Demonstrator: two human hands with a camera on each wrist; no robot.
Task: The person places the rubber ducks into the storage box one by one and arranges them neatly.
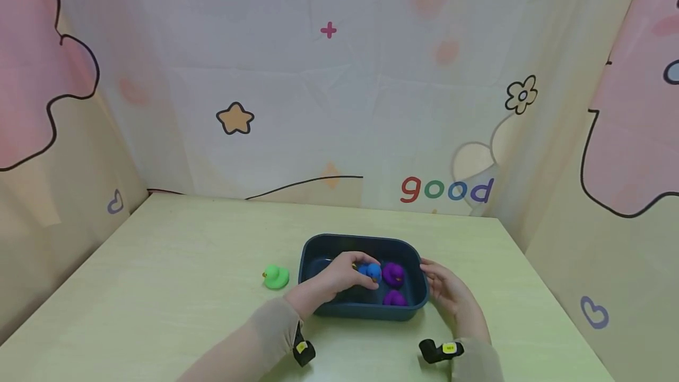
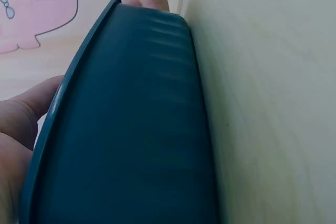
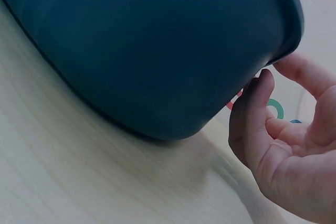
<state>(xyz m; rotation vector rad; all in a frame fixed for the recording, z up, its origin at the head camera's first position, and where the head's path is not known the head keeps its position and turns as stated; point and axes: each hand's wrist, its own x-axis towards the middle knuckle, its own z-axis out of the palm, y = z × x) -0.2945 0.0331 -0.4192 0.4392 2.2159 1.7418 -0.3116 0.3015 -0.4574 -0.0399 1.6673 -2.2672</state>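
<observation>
A dark blue plastic bin sits on the table. My left hand reaches over its near side, thumb and fingers around a blue rubber duck inside. Part of that duck is hidden by the fingers. Two purple rubber ducks, one farther back and one nearer, lie at the right end of the bin. My right hand is at the bin's right end. In the right wrist view its fingertips touch the outside under the rim, the other fingers loosely bent.
A green rubber duck stands on the table left of the bin. The pale wooden table stretches out on both sides. A printed cloth backdrop hangs behind and at the sides.
</observation>
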